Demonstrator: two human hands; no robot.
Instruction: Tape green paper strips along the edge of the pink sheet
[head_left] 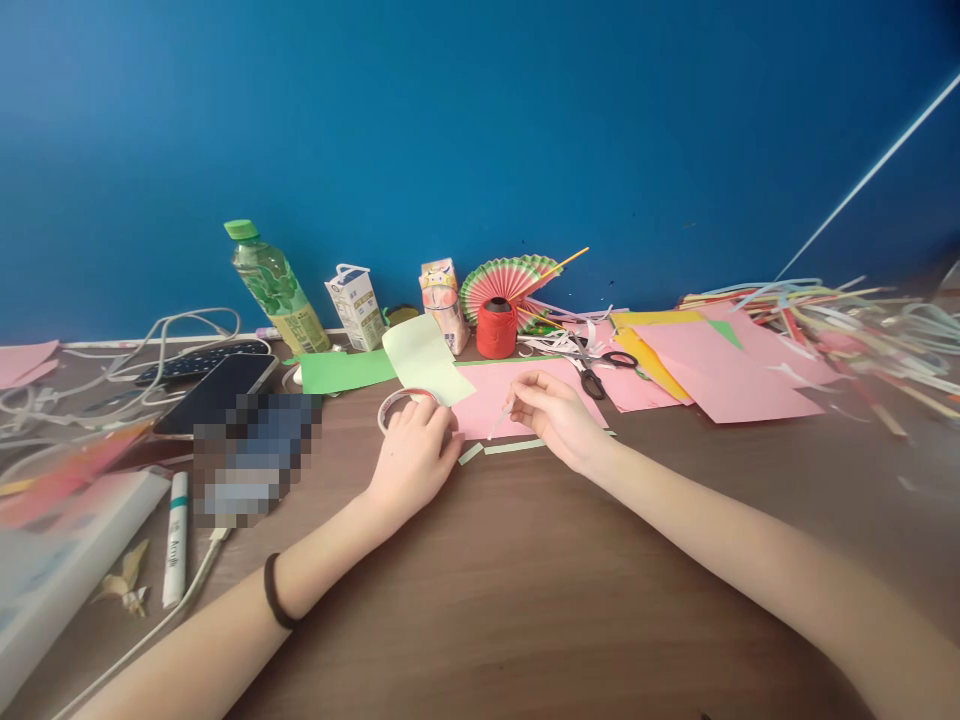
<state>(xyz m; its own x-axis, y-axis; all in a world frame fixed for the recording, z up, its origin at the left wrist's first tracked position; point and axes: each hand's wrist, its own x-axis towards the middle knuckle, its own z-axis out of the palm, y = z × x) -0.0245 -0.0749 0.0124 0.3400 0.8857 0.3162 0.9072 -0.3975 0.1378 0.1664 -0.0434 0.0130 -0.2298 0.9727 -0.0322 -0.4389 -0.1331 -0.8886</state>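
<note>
My left hand (418, 445) is closed with curled fingers over the near side of a roll of tape (385, 408), which lies on the table. Part of the roll is hidden under the fingers. My right hand (553, 418) pinches a small, thin, whitish strip (496, 424) between thumb and fingertips; whether it is tape or paper I cannot tell. Beneath the strip lies a pink sheet of paper (480, 402). A pale green sheet (424, 352) curls up just beyond the roll. Narrow pale green paper strips (516, 447) lie along the pink sheet's near edge.
Behind my hands stand a green bottle (277, 290), a carton (358, 310), a decorated box (444, 300), red string (496, 332) and a folded fan (495, 280). Scissors (596, 365) and pink sheets (735, 365) lie right. Phones (221, 395), cables and a marker (175, 540) are left.
</note>
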